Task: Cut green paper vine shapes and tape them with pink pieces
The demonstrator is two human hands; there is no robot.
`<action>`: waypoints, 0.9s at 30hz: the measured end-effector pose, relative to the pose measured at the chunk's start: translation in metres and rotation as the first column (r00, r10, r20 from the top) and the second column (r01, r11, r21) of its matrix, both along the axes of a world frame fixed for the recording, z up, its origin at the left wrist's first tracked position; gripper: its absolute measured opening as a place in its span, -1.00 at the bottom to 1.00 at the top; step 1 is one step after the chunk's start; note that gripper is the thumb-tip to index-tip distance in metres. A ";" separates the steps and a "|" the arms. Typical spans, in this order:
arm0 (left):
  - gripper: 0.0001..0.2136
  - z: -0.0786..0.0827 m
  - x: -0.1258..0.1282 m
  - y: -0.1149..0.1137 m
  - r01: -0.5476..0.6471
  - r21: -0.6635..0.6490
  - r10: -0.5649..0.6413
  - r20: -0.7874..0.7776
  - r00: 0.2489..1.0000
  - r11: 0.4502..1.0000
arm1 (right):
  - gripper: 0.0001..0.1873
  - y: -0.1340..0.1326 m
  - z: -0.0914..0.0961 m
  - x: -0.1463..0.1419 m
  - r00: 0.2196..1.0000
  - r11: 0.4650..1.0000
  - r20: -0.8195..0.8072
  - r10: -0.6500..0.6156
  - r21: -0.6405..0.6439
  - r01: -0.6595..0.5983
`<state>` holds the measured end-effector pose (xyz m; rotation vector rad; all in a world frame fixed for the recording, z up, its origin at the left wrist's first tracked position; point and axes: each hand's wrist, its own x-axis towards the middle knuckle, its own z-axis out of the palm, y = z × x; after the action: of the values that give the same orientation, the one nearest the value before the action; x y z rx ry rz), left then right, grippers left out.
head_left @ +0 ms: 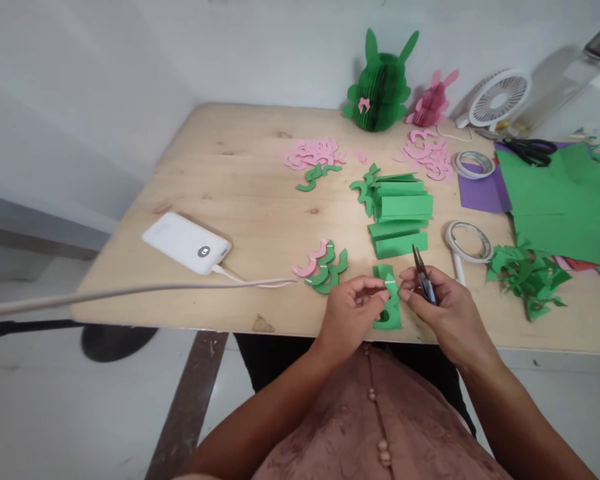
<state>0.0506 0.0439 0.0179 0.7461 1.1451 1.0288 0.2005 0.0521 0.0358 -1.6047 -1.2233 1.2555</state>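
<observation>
My left hand (353, 308) pinches a green paper cutout (390, 308) at the table's front edge. A small white strip sits on the cutout's top, between both hands' fingertips. My right hand (437, 303) touches that strip with its fingertips and also grips small dark snips (423, 273), blades pointing up and away. Just left of my hands lies a small pile of green and pink curved cutouts (325, 265). Behind my hands sits a stack of folded green paper (397, 217).
A white power bank (187, 241) with a cable lies at the left. Tape rolls (467, 240), green scraps (527, 273), green and purple sheets (560, 193), black scissors (530, 150), pink cutouts (313, 153), two paper rabbits (383, 83) and a small fan (497, 99) fill the right and back.
</observation>
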 end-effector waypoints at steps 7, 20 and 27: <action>-0.86 0.001 0.003 0.003 -0.022 -0.051 0.022 0.004 1.000 0.998 | -0.73 -0.001 0.002 -0.002 0.999 0.998 0.053 -0.011 0.056 0.008; -0.87 0.001 0.001 0.002 0.092 -0.050 -0.091 0.023 0.996 0.995 | -0.88 -0.004 0.013 -0.006 0.954 0.951 0.272 0.125 0.240 -0.193; -0.89 0.001 0.001 0.002 0.100 -0.043 -0.099 0.018 0.995 0.994 | -0.89 -0.005 0.012 -0.005 0.930 0.932 0.330 0.162 0.260 -0.254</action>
<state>0.0518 0.0458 0.0193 0.7517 1.1029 0.9216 0.1957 0.0475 0.0481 -1.5055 -1.7295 0.9092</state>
